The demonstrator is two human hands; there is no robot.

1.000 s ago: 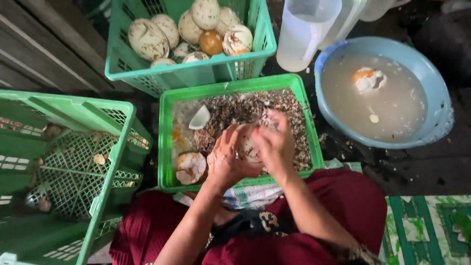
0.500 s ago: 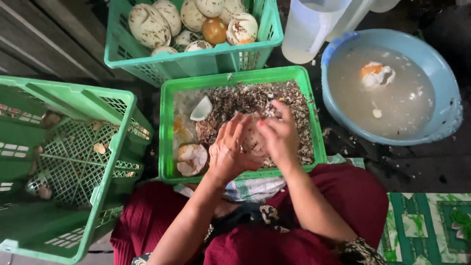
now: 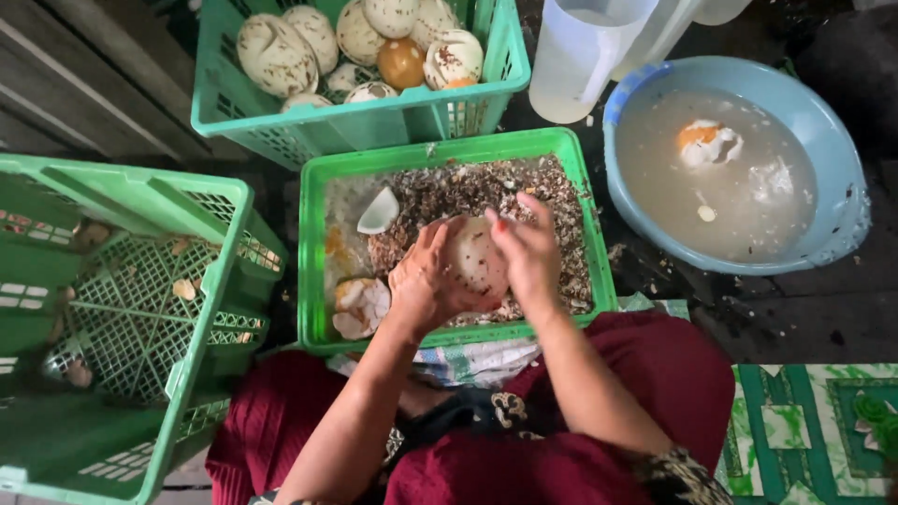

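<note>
While the head camera looks down, both hands meet over a small green crate [image 3: 313, 271] full of bits of broken shell. Between them is a pale speckled egg [image 3: 475, 260]. The left hand [image 3: 426, 281] is curled under and around the egg, holding it. The right hand [image 3: 526, 251] rests on the egg's right side, with its fingers partly bent and the tips touching the top. A white shell piece [image 3: 378, 211] lies in the crate, to the left of the hands, and a broken shell half [image 3: 361, 307] sits near the left wrist. Farther away stands a green basket [image 3: 355, 117] of whole eggs. On the right, a blue bowl [image 3: 842, 187] holds cloudy water with a peeled egg [image 3: 708, 143] floating in it. A big green crate [image 3: 131, 309] stands at the left.
</note>
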